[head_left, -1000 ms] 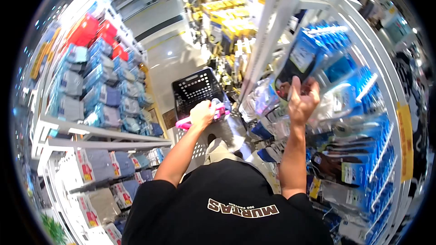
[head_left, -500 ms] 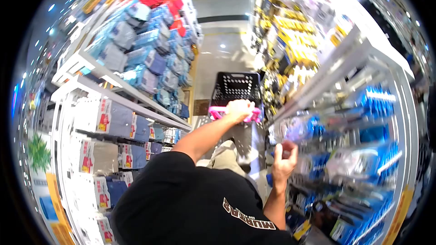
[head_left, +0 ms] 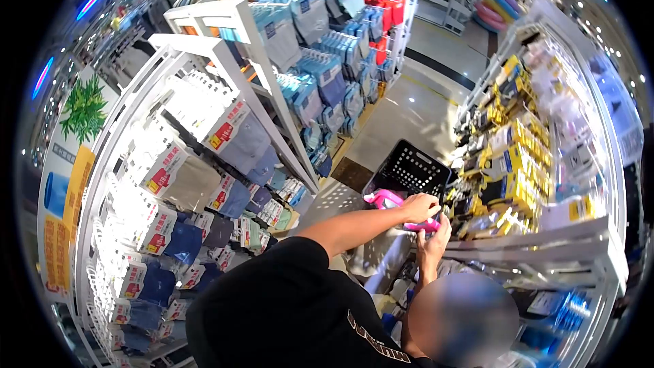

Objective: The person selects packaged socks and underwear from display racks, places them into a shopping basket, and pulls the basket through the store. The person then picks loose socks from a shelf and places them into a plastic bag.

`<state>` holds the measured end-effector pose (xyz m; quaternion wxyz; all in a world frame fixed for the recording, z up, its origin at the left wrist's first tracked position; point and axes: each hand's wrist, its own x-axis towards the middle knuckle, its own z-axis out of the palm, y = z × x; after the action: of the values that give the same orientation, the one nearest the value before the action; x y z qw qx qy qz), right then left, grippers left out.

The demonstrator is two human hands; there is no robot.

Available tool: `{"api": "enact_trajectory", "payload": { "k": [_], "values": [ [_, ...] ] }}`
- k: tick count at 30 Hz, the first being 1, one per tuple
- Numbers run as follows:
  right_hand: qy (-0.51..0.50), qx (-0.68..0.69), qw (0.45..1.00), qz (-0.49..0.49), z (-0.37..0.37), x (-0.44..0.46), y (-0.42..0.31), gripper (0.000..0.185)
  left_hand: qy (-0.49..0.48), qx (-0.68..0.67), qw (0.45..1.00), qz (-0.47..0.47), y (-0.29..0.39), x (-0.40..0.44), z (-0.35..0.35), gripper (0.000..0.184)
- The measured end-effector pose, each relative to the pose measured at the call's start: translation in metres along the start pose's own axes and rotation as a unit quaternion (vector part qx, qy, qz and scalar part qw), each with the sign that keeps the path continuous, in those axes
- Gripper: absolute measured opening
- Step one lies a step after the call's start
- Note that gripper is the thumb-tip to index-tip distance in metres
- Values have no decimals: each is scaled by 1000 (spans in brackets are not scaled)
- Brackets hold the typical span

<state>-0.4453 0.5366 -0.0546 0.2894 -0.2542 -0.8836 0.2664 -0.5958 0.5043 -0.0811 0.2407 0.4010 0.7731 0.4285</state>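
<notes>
My left hand is closed on the pink handle of a black basket with square holes, low in the aisle in front of me. Close beside it, my right hand is at the right end of the pink handle, fingers raised; whether they grip it is too small to tell. Both arms reach forward from a black T-shirt.
Racks of packaged garments with red and white labels stand on the left, with blue packs beyond. Yellow and black packs hang on the right rack. Coloured rings lie far off. A blurred round patch covers the lower right.
The view has turned left. My right hand has moved from the blue packs at the right rack to the basket handle, beside my left hand, which has stayed on the handle.
</notes>
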Motion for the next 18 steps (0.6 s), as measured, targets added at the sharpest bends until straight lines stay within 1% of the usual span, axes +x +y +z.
{"api": "enact_trajectory", "payload": {
  "k": [2,3,4,6,8,9,10,11,13,14,15,18],
  "values": [
    [-108,1,994,20,27,15,13,72,45,45,998,20,-15,0,-13,32],
    [-140,-82,987,-13,36,18,16,67,46,97,994,26,-18,-4,-23,34],
    [-124,-163,976,-69,48,22,15,49,21,155,987,33,-23,-8,-38,37],
    [-98,-179,977,-68,70,31,26,32,15,191,981,30,-38,-15,-56,41],
    [-51,-194,977,-75,85,39,34,26,-66,172,981,-61,-35,-20,-77,44],
    [-46,-209,974,-69,87,41,33,23,-20,154,988,-24,-46,-18,-72,43],
    [-56,-203,976,-63,85,43,31,25,23,135,990,13,-61,-16,-62,43],
    [-65,-197,976,-58,85,46,33,27,35,126,991,31,-72,-12,-53,42],
    [-69,-172,981,-55,85,52,35,28,49,76,995,32,-80,-4,-54,37],
    [-70,-181,980,-53,86,56,37,28,52,51,997,36,-85,3,-54,35],
    [-62,-181,980,-57,89,61,38,27,82,-18,996,34,-84,3,-58,29],
    [-45,-189,978,-72,95,73,48,27,103,-92,988,67,-79,20,-76,24]
  ]
}}
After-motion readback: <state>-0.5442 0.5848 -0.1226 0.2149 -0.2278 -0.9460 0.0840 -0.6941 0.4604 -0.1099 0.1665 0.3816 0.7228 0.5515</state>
